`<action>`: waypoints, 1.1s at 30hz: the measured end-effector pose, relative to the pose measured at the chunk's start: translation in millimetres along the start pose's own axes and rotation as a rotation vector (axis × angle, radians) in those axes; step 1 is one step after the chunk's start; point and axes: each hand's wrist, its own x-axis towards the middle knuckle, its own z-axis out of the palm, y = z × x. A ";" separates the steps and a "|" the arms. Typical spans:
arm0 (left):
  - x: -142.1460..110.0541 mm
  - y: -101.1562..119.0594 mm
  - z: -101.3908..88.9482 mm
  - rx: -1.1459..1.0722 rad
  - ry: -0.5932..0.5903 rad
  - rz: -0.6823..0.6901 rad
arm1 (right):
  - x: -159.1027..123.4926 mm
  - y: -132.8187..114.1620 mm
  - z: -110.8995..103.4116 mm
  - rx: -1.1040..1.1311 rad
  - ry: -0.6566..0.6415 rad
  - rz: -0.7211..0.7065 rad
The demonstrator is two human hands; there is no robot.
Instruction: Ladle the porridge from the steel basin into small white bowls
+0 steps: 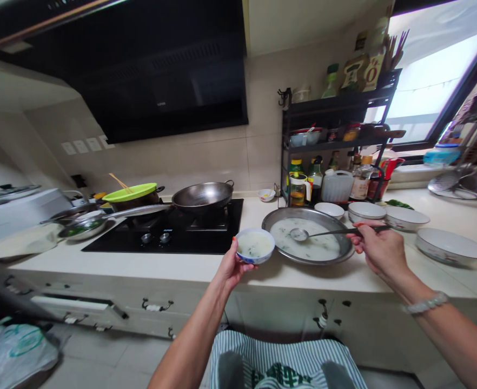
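Note:
My left hand point(235, 263) grips a small blue-and-white bowl point(256, 258) by its side, thumb at the rim. Whitish soup with green bits fills much of that bowl. In my right hand point(378, 248) is the dark handle of a ladle point(299, 234), fingers wrapped round it. The ladle's metal head rests at the surface of the pale soup point(315, 249) in a wide metal basin point(267, 227). The small bowl is held just left of the basin, in front of its rim. Both the basin and the soup stand on the white counter.
Several white bowls point(451, 246) stand right of the basin. Behind it is a black rack point(336, 146) with bottles and jars. To the left, a wok point(201, 195) sits on the black stove point(120, 242), beside a green lid or plate point(131, 192). A long-handled pan point(84, 227) lies farther left.

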 end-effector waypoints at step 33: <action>1.4 5.4 -2.8 -0.077 0.044 0.008 | -66.7 -16.1 37.7 -0.118 -0.739 -0.535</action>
